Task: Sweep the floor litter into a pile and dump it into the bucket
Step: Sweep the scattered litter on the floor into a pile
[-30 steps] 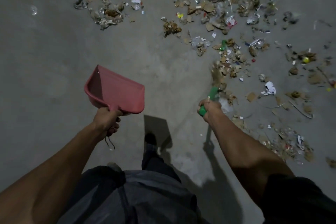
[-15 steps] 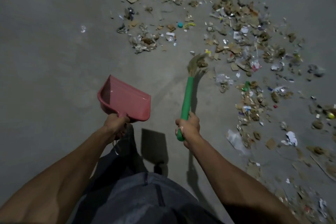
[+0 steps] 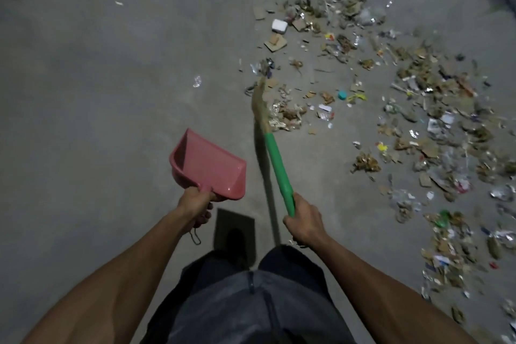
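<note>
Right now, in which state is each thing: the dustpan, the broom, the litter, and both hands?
Dustpan: held up off the floor, empty inside.
Broom: slanted, bristles down at the left edge of the litter.
Litter: scattered widely over the floor, not yet in a pile.
Left hand: grips the dustpan handle.
Right hand: grips the green broom handle.
Bucket: not in view.

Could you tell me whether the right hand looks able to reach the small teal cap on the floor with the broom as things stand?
Probably yes. The right hand grips the broom, whose bristles lie left of the teal cap, with only loose litter between them.
</note>
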`<state>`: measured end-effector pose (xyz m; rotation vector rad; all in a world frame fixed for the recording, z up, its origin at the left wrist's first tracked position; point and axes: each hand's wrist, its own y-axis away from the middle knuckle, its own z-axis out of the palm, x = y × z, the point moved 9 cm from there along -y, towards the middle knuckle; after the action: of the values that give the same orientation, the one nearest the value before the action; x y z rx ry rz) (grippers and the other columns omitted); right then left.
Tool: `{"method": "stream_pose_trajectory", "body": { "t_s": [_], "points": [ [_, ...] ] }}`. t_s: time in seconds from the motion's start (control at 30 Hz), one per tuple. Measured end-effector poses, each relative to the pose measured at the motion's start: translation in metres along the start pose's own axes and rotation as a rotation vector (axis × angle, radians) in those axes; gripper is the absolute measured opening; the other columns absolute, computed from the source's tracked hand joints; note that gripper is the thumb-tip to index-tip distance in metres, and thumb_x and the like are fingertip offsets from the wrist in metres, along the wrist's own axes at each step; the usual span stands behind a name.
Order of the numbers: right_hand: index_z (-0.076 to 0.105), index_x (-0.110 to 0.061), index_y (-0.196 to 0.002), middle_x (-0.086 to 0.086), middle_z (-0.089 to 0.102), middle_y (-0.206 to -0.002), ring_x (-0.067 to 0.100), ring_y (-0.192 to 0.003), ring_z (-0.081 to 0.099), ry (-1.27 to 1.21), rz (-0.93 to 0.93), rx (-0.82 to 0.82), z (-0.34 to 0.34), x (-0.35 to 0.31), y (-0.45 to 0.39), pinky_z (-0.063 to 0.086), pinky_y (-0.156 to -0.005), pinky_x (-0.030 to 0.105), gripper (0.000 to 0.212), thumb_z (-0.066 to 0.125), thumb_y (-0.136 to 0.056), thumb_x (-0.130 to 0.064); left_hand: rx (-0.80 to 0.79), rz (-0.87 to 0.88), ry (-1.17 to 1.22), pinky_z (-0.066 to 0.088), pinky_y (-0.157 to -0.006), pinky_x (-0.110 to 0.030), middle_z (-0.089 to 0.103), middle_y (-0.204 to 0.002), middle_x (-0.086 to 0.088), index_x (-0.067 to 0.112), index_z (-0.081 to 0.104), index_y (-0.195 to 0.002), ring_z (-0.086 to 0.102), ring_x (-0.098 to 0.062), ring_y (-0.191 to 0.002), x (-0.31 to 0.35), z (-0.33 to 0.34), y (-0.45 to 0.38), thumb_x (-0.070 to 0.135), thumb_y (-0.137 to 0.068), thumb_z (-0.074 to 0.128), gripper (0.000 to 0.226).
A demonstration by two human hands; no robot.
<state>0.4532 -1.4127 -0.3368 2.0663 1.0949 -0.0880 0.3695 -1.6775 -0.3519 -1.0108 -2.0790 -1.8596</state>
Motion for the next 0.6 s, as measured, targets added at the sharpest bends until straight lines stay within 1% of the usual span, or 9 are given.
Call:
{"method": "stream_pose_trajectory", "body": {
  "t_s": [0.1,0.17,0.27,0.37,0.47,0.53,0.6],
  "points": [
    [0.047,-0.019,-0.124,0.015,0.064,-0.100,0.037,-0.092,0.062,0.061,-0.077,-0.046,-0.001,-0.055,-0.038,0.040,-0.069,0.031,0.048,0.054,-0.076,-0.013,0.048,-0.004,0.035,0.028,-0.042,-0.022,0.048,-0.069,-0.011,-0.004,0.058,-0.097,0.040,-0.017,-0.043,0.025,-0.034,-0.019,0.012,-0.090,0.059,0.018],
    [0.047,-0.020,-0.121,0.017,0.064,-0.103,0.038,-0.095,0.061,0.111,-0.127,-0.077,0.000,-0.090,-0.066,0.041,-0.071,0.032,0.045,0.052,-0.076,-0.014,0.080,-0.018,0.053,0.029,-0.040,-0.021,0.048,-0.070,-0.012,-0.002,0.056,-0.092,0.040,-0.018,-0.044,0.039,-0.055,-0.032,0.010,-0.090,0.058,0.012],
    [0.046,-0.019,-0.117,0.017,0.063,-0.106,0.039,-0.096,0.060,0.181,-0.197,-0.110,0.001,-0.142,-0.110,0.041,-0.071,0.033,0.040,0.051,-0.077,-0.015,0.123,-0.044,0.066,0.029,-0.038,-0.020,0.049,-0.071,-0.012,0.001,0.055,-0.086,0.041,-0.019,-0.046,0.057,-0.084,-0.053,0.012,-0.089,0.061,0.012],
    [0.046,-0.015,-0.114,0.019,0.063,-0.108,0.040,-0.098,0.060,0.258,-0.266,-0.138,0.003,-0.194,-0.158,0.040,-0.071,0.034,0.035,0.051,-0.079,-0.014,0.162,-0.081,0.082,0.030,-0.037,-0.021,0.050,-0.071,-0.013,0.002,0.056,-0.087,0.042,-0.019,-0.048,0.078,-0.111,-0.077,0.009,-0.090,0.059,0.008],
    [0.046,-0.012,-0.120,0.021,0.062,-0.113,0.040,-0.102,0.060,0.311,-0.322,-0.158,0.005,-0.249,-0.212,0.044,-0.075,0.037,0.036,0.051,-0.085,-0.014,0.201,-0.107,0.103,0.028,-0.035,-0.019,0.048,-0.071,-0.013,0.001,0.055,-0.087,0.040,-0.019,-0.047,0.106,-0.138,-0.107,0.008,-0.090,0.059,0.008],
    [0.047,-0.011,-0.122,0.019,0.061,-0.115,0.039,-0.105,0.059,0.338,-0.325,-0.181,0.006,-0.285,-0.250,0.046,-0.078,0.037,0.036,0.051,-0.086,-0.016,0.221,-0.122,0.111,0.028,-0.035,-0.018,0.048,-0.072,-0.013,0.002,0.055,-0.087,0.040,-0.019,-0.048,0.129,-0.154,-0.131,0.008,-0.090,0.058,0.008],
    [0.049,-0.010,-0.119,0.017,0.062,-0.116,0.037,-0.105,0.060,0.362,-0.315,-0.212,0.005,-0.315,-0.284,0.046,-0.078,0.037,0.033,0.051,-0.086,-0.017,0.251,-0.146,0.123,0.028,-0.035,-0.019,0.048,-0.072,-0.013,0.001,0.055,-0.089,0.040,-0.019,-0.047,0.149,-0.169,-0.153,0.008,-0.091,0.057,0.007]
  ]
}}
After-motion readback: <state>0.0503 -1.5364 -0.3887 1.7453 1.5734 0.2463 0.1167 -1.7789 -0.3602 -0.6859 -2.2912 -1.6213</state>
